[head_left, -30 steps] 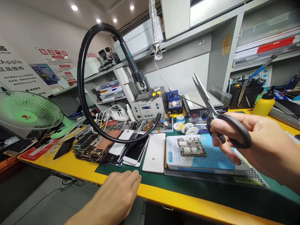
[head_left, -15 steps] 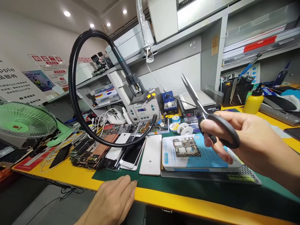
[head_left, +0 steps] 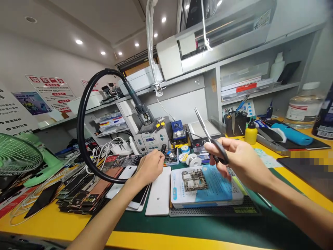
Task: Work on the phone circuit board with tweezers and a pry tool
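Note:
My right hand (head_left: 234, 156) holds a pair of scissors (head_left: 205, 129) by their black handles. The blades point up and to the left, almost together. Below them a phone circuit board (head_left: 194, 179) lies on a white and blue box (head_left: 221, 189). My left hand (head_left: 151, 166) is closed over the front stretch of a thick black hose (head_left: 81, 128), whose dark tip pokes out past the fingers. The grip itself is partly hidden by the back of the hand. Just beneath, a white phone (head_left: 157, 194) lies face down.
Stacked phone parts (head_left: 80, 194) and white cables lie on the left, near a green fan (head_left: 22, 156). At the back stand a grey station (head_left: 153, 140), a solder spool (head_left: 194, 160) and a yellow bottle (head_left: 251, 132). A clear jar (head_left: 303, 109) stands far right.
My left hand has gone from the table's front edge forward to the hose end. My right hand still holds the scissors. The view has shifted, showing more of the right side.

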{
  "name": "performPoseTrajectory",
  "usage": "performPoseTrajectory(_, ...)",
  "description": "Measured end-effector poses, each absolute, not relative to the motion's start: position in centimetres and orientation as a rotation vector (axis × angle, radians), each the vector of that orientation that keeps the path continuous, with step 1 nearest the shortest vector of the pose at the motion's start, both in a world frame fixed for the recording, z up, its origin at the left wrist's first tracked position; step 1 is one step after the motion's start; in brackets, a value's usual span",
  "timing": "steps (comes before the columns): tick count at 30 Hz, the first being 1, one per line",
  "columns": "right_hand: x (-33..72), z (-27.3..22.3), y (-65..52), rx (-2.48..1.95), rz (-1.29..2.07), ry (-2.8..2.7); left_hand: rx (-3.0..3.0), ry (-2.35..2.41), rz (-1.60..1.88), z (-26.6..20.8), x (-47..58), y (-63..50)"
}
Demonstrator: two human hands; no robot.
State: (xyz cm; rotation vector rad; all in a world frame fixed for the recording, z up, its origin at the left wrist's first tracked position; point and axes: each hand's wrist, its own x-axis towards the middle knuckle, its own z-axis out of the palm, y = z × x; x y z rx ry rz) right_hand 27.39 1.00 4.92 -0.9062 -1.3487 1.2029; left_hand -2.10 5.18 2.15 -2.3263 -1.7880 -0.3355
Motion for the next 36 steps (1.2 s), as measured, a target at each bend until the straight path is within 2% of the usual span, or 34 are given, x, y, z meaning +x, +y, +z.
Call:
performPoseTrajectory(9,28.2,5.2,1.8,-0.89,1.151,-1.303,-2.354,-1.917,-0.121,3.1,-0.5,9.0)
performPoseTrajectory(15,28.5,5.3,2.0,-0.874,1.141,-1.28,-2.401,-1.974,-0.181,5.1,-0.6,7.4)
performPoseTrajectory(21,28.4,4.9,2.3,-0.882,1.136,-1.282,-2.754,-1.899,-0.233,6.5,-1.1,2.5)
performPoseTrajectory(26,28.3,5.0,2.2,-0.918,1.133,-1.287,-2.939,-1.8,-0.228,5.3,-1.8,-0.6)
performPoseTrajectory(36,28.2,5.0,2.4,-1.008,1.098,-1.277,-2.927,-1.637,-0.369,1.5,-1.3,-0.6)
